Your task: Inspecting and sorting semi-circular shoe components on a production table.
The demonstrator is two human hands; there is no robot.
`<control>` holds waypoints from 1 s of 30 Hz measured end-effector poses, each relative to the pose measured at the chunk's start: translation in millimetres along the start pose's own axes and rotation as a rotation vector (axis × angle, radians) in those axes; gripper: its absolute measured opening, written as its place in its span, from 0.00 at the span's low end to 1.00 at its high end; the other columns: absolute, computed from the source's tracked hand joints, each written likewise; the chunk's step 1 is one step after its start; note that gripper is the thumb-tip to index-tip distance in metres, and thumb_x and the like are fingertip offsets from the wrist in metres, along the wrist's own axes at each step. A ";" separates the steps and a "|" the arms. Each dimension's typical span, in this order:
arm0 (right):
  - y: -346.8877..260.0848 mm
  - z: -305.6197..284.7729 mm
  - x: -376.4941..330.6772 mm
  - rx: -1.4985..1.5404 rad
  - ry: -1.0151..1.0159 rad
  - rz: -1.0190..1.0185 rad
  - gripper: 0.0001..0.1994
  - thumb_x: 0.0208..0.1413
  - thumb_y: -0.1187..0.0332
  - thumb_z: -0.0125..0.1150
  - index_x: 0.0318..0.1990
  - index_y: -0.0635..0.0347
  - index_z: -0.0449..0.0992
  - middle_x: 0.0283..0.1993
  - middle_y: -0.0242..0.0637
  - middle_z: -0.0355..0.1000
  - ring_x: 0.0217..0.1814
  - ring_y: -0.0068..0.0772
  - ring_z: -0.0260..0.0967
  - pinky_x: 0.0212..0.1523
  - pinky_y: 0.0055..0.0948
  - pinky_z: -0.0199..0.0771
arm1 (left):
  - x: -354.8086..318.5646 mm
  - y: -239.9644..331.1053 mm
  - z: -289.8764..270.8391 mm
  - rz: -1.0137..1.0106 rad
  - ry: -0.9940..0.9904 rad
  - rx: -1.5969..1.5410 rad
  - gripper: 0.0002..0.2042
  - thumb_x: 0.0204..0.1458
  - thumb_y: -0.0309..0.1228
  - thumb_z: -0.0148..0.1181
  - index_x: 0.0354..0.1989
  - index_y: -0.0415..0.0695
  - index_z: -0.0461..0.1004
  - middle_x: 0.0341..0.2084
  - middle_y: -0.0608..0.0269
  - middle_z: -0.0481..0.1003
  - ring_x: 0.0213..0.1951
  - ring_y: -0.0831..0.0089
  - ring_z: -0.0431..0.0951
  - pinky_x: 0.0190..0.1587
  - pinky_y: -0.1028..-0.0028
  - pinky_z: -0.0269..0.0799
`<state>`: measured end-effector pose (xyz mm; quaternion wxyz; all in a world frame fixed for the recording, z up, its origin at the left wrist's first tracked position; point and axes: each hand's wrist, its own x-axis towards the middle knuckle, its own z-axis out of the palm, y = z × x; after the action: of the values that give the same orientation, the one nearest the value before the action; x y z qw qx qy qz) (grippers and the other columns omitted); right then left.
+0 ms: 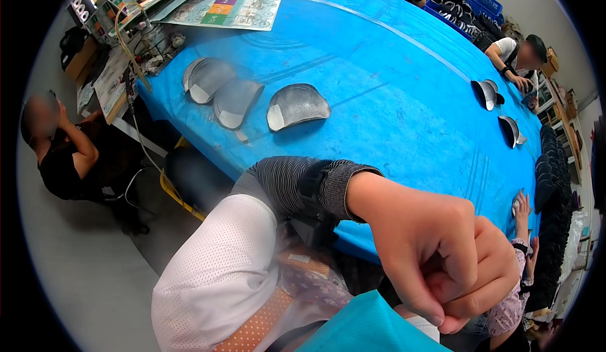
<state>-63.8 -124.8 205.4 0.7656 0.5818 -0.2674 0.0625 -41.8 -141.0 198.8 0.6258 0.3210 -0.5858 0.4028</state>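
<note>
My left hand (pixel 426 251) is close under the camera, its fingers curled shut around my right hand (pixel 499 276), which is also closed into a fist. Nothing shows inside either hand. My left forearm wears a white mesh sleeve (pixel 221 276) with a dark striped cuff (pixel 297 184). Both hands hover over the near edge of a blue-covered table (pixel 391 99). Three grey curved shell pieces (pixel 297 106) lie on the table beyond my forearm, well apart from my hands. A teal cloth (pixel 372 327) sits just below my hands.
Dark curved pieces (pixel 487 93) lie at the table's right edge, with a long stack of dark ones (pixel 549 181) beside it. A co-worker's hand (pixel 521 207) rests on that edge. Another person (pixel 524 55) sits far right, one (pixel 50 143) at left. A printed sheet (pixel 227 5) lies far left.
</note>
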 end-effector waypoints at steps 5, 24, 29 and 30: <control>1.1 -1.5 1.2 -0.014 0.003 -0.039 0.14 0.40 0.88 0.63 0.18 0.60 0.64 0.21 0.24 0.64 0.21 0.07 0.63 0.21 0.04 0.61 | 0.1 2.7 -3.4 -0.024 -0.048 0.048 0.21 0.41 0.07 0.54 0.08 0.37 0.50 0.04 0.63 0.56 0.09 0.69 0.58 0.22 0.79 0.72; -9.7 -3.5 7.4 -0.003 -0.042 0.133 0.16 0.39 0.86 0.64 0.19 0.60 0.62 0.19 0.24 0.62 0.17 0.07 0.61 0.17 0.05 0.57 | -2.3 4.9 -6.8 -0.044 -0.001 0.206 0.23 0.42 0.10 0.58 0.08 0.39 0.50 0.04 0.63 0.56 0.11 0.70 0.60 0.23 0.78 0.71; -1.9 -11.0 7.9 -0.025 -0.084 -0.015 0.11 0.43 0.82 0.62 0.24 0.61 0.64 0.20 0.29 0.63 0.19 0.15 0.62 0.20 0.12 0.62 | -1.2 -1.7 -7.7 -0.035 -0.005 0.165 0.22 0.42 0.11 0.59 0.08 0.39 0.51 0.05 0.64 0.57 0.12 0.70 0.63 0.24 0.78 0.71; -0.3 -10.0 7.5 -0.025 -0.083 -0.015 0.11 0.43 0.82 0.62 0.24 0.61 0.64 0.20 0.29 0.63 0.19 0.15 0.62 0.20 0.12 0.62 | -0.1 -4.8 -8.4 -0.013 0.010 0.180 0.22 0.42 0.11 0.59 0.08 0.39 0.51 0.05 0.64 0.57 0.12 0.70 0.63 0.25 0.78 0.71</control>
<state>-54.0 -117.3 206.9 0.7615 0.5762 -0.2955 0.0290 -33.7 -135.9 198.1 0.5999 0.3779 -0.5420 0.4512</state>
